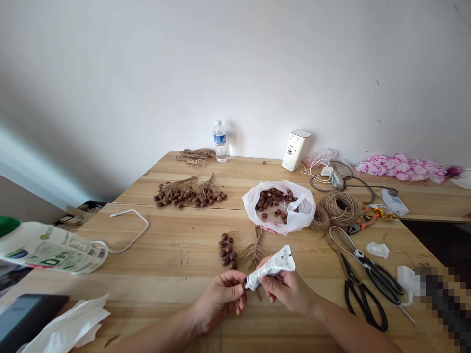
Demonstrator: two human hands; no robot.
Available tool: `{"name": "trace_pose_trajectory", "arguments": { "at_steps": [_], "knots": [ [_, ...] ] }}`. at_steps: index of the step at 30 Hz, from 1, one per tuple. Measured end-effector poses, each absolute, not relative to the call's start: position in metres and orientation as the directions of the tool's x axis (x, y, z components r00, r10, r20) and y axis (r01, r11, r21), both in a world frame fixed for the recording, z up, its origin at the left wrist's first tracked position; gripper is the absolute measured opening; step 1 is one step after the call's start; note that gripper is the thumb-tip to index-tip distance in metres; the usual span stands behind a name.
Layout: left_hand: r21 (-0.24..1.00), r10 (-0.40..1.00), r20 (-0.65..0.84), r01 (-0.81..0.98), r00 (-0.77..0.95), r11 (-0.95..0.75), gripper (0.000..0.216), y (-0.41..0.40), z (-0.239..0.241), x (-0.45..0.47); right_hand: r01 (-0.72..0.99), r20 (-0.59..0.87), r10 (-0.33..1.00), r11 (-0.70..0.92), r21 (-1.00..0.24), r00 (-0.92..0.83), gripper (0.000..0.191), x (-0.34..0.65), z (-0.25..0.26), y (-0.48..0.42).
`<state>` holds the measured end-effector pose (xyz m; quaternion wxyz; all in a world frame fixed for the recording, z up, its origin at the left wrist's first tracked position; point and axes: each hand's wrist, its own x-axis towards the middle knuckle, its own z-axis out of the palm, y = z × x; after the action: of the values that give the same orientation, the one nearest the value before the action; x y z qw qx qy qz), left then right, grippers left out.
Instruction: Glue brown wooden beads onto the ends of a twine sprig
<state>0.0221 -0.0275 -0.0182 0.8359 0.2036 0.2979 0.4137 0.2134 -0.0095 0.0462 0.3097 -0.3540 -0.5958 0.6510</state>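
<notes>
My right hand (287, 289) is closed around a white glue tube (271, 267), nozzle pointing left and down. My left hand (224, 296) pinches at the tube's nozzle end, probably on its small cap; what its fingertips hold is too small to name. Just beyond my hands lie a small cluster of brown nuts (227, 250) and a jute twine tassel (256, 249) on the wooden table (172, 260).
An open white plastic bag of brown nuts (278, 205) sits behind. More nuts tied with twine (189, 193) lie at the back left. Black scissors (362, 282), a twine coil (336, 208), a water bottle (220, 141), a white device (295, 149), a white cable (127, 230) and tissue (71, 326) surround.
</notes>
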Motion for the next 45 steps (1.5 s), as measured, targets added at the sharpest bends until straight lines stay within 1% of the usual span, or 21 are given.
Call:
{"name": "trace_pose_trajectory", "arguments": {
  "at_steps": [16, 23, 32, 40, 45],
  "knots": [
    [0.586, 0.810, -0.350, -0.565, 0.470, 0.581, 0.026, -0.0272, -0.0187, 0.0221, -0.012, -0.078, 0.827, -0.101, -0.995, -0.556, 0.032, 0.2122, 0.0463, -0.0092],
    [0.594, 0.812, -0.348, -0.560, 0.469, 0.578, 0.025, -0.0280, -0.0185, 0.0212, 0.033, -0.119, 0.819, -0.121, -0.992, -0.561, 0.034, 0.2138, 0.0440, -0.0085],
    [0.594, 0.811, -0.353, -0.557, 0.467, 0.580, 0.025, -0.0280, -0.0194, 0.0208, 0.084, -0.133, 0.820, -0.104, -0.991, -0.556, 0.036, 0.2144, 0.0453, -0.0067],
    [0.581, 0.813, -0.335, -0.574, 0.476, 0.576, 0.025, -0.0265, -0.0207, 0.0202, 0.141, -0.149, 0.831, -0.086, -0.986, -0.536, 0.045, 0.2122, 0.0501, -0.0032],
    [0.579, 0.813, -0.327, -0.577, 0.482, 0.576, 0.025, -0.0269, -0.0196, 0.0199, 0.141, -0.173, 0.848, -0.117, -0.983, -0.502, 0.046, 0.2126, 0.0480, -0.0017]
  ]
}}
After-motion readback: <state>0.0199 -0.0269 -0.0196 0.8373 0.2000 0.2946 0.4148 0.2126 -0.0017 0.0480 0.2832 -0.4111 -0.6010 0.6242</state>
